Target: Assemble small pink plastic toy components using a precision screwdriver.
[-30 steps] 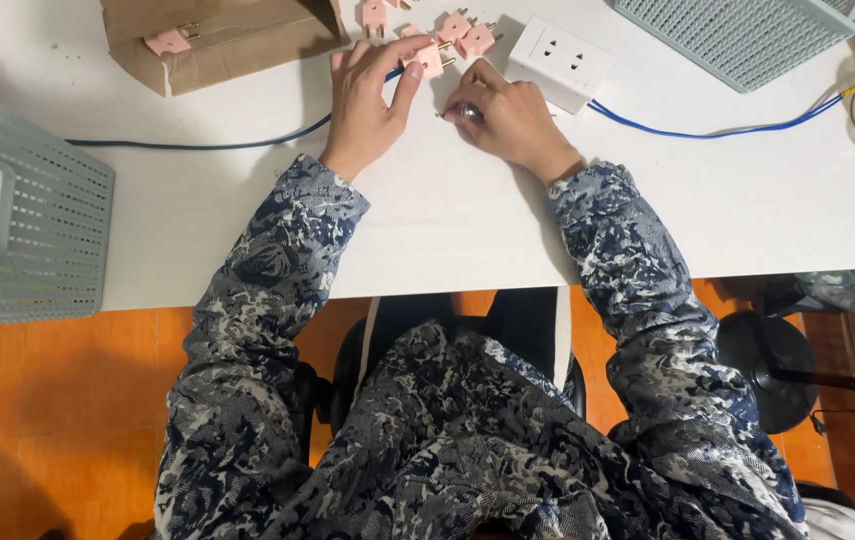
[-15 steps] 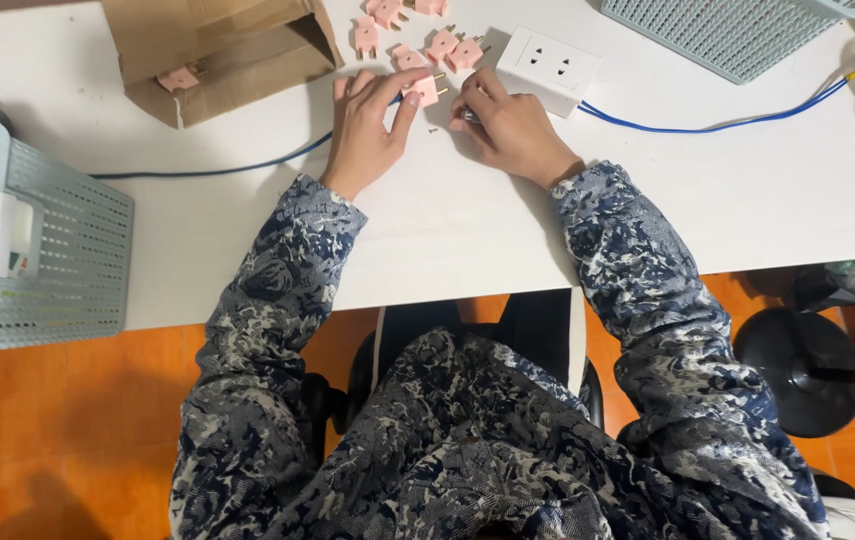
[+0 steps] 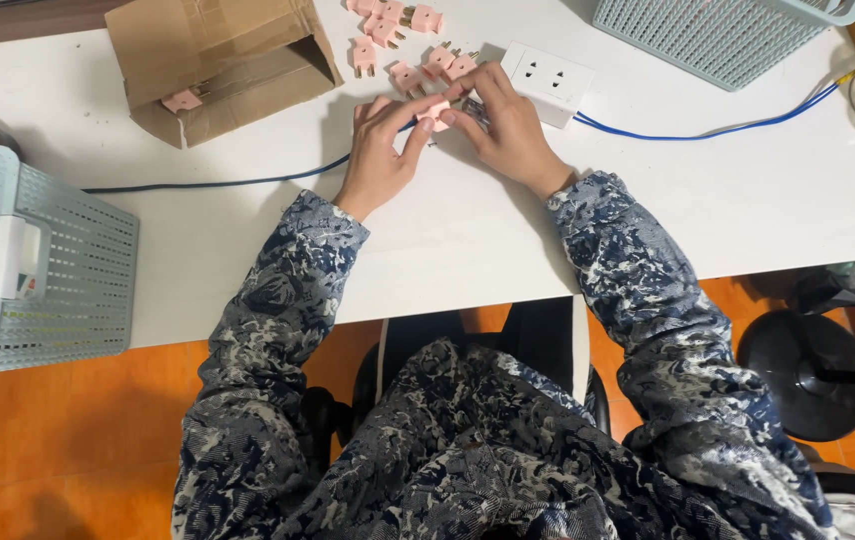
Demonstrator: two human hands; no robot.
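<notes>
— While both sets of fingertips pinch it, where does the small pink plastic plug (image 3: 435, 110) sit?
— Between my left hand (image 3: 385, 150) and right hand (image 3: 508, 130), long axis running across from one to the other, equally near.

Plugs (image 3: 418, 50) on table (image 3: 468, 240) between cardboard box (image 3: 223, 65) left, socket block (image 3: 548, 84) right.

The scene is lit brightly and evenly from above, and the white table (image 3: 728, 190) is rendered almost washed out without hard glare. Soft shadows are cast beneath the hands and beside the cardboard box (image 3: 218, 60) at upper left. Focus is kept throughout, with slight bending seen at the frame edges.
</notes>
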